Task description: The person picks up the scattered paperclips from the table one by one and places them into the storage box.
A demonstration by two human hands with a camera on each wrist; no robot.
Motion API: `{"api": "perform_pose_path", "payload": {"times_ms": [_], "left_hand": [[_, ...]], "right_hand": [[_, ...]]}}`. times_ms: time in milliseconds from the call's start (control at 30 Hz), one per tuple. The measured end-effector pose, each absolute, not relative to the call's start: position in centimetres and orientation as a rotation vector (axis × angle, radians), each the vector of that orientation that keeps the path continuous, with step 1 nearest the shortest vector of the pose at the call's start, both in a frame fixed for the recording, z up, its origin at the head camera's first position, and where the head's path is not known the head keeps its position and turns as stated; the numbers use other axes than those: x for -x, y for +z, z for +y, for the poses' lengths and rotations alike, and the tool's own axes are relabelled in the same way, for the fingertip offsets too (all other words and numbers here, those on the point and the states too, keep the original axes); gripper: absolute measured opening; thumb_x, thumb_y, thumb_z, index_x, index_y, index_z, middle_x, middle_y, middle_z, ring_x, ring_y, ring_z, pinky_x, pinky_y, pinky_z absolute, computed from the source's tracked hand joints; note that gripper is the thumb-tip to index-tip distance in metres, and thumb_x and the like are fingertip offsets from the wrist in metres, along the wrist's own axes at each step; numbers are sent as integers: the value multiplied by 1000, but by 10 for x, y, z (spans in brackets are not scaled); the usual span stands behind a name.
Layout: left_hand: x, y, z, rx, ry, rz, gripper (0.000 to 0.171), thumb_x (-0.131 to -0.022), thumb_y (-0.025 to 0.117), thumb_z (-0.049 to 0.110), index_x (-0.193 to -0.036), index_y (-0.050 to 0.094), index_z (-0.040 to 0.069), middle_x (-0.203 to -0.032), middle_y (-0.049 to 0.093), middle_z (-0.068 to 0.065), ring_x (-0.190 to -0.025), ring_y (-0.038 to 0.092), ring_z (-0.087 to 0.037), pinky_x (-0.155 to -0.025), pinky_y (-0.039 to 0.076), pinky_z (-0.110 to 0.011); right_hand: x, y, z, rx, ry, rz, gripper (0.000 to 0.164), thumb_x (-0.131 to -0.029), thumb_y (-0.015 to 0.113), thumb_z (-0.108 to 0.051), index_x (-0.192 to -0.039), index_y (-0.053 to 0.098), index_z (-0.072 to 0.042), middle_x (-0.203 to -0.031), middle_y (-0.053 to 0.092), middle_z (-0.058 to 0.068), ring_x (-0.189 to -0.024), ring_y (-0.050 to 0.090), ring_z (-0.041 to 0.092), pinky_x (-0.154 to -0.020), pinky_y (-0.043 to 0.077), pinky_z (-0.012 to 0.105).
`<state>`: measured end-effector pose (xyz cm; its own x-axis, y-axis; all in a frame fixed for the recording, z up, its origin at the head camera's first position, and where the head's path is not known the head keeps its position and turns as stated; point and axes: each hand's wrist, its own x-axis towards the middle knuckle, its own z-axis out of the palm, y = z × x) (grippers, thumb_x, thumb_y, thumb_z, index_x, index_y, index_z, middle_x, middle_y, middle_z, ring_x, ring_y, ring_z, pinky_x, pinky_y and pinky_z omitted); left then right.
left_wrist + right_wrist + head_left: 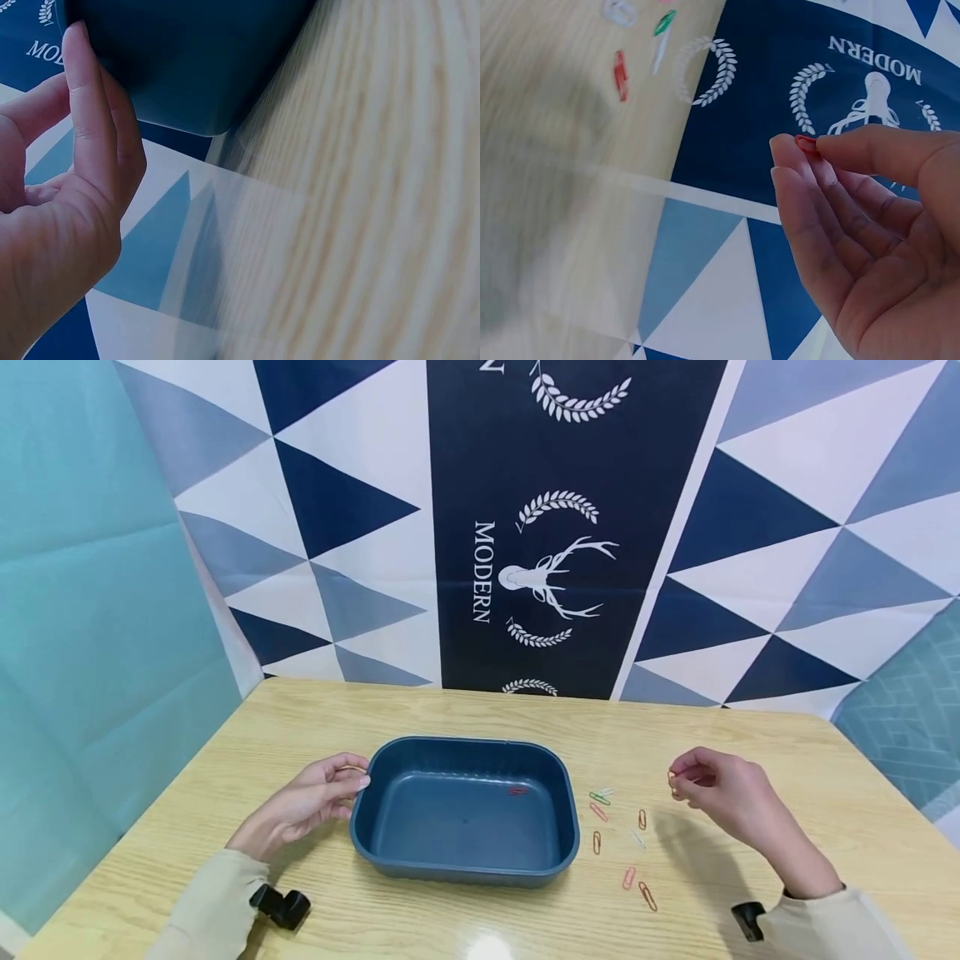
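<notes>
A dark blue rectangular plastic tub (457, 839) stands on the table, with a red paper clip (517, 792) lying inside near its back right. At the tub's left end, my left hand (315, 797) holds the rim with thumb and fingers; the left wrist view shows fingertips against the wall. Off to the right and above the table, my right hand (731, 793) pinches a small red paper clip (807, 145) between thumb and fingertip. Between tub and right hand lie several loose paper clips, among them a green one (600, 798), a pink one (628, 878) and a brownish-red one (648, 897).
The light wooden table (420, 918) reaches back to a patterned cloth (360, 510) with triangles and a dark deer panel. A teal cloth (97, 610) hangs at the left. More red and white clips lie just right of the tub.
</notes>
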<state>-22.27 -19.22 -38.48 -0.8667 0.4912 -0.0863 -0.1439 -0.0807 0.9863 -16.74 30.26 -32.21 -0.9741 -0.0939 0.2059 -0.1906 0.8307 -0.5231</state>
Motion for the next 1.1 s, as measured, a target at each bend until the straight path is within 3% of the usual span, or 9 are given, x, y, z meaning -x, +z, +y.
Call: {"api": "perform_pose_path", "payload": {"times_ms": [367,733,1100], "left_hand": [[225,-384,-192,-356,1974,1823,19,-97,58,7,-113,48,4,-89,54,-2,-70,56,-7,-58,52,-18],[225,-380,-192,-359,1979,1823,19,-97,57,5,-114,48,2,-91,56,-3,-73,59,-7,-58,53,-19],[224,-386,-193,-391,1976,1783,14,-98,57,7,-111,50,7,-90,56,-1,-71,58,-6,-58,53,-19]], "right_hand": [[160,-305,281,-235,875,-2836,9,-88,67,-3,-96,65,0,-78,67,0,-68,63,12,-55,52,24],[156,-293,262,-310,931,-2890,7,-86,68,-2,-89,62,-3,-78,65,-1,-69,62,13,-56,51,25],[173,-288,232,-476,1123,-2899,5,-86,64,-4,-84,60,-5,-78,67,1,-71,64,15,-61,53,29]]}}
